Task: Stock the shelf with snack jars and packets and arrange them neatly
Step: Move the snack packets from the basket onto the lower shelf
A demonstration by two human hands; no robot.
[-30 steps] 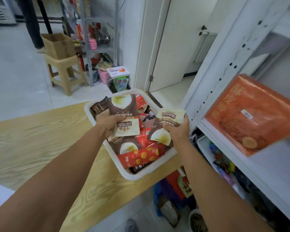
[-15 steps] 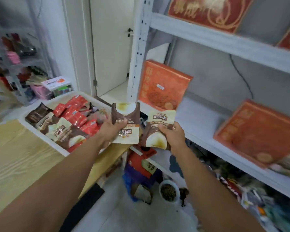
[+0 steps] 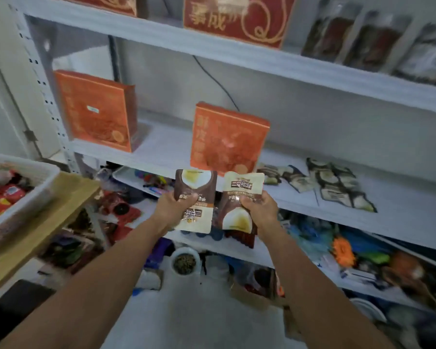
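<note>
View has swung off the white basket (image 3: 23, 187) and onto the shelving; both hands have carried their packets from over the basket to just in front of the middle shelf (image 3: 400, 212).

Landmark: middle shelf. Its board is largely bare between the goods. On it at the far left stands an orange box (image 3: 96, 109), upright; nearer the middle a second orange box (image 3: 228, 139), also upright. To the right of that box, a row of dark packets (image 3: 322, 183) lies flat on the board, roughly lined up, blurred. Above the shelf, a red box (image 3: 237, 18) and clear bags on the upper board. Below it, mixed clutter, too blurred to name.

Left packet (image 3: 195, 200), brown and cream, held in front of the shelf edge, just below the second orange box. Left hand (image 3: 176, 206): fingers curled round its lower middle, thumb on the face, pinching it.

Right packet (image 3: 241, 200), same kind but inverted relative to the other, just beside it, edges near or touching. Right hand (image 3: 258, 210): fingers closed on its right side, pinching it.

Judgement: carry step, placement not begun. Risks:
- the two packets face opposite ways, so laid down as they are the row would look untidy;
- a reach past the second orange box could tip it;
- the foil looks slick, so a loose pinch could drop a packet into the clutter below.
</note>
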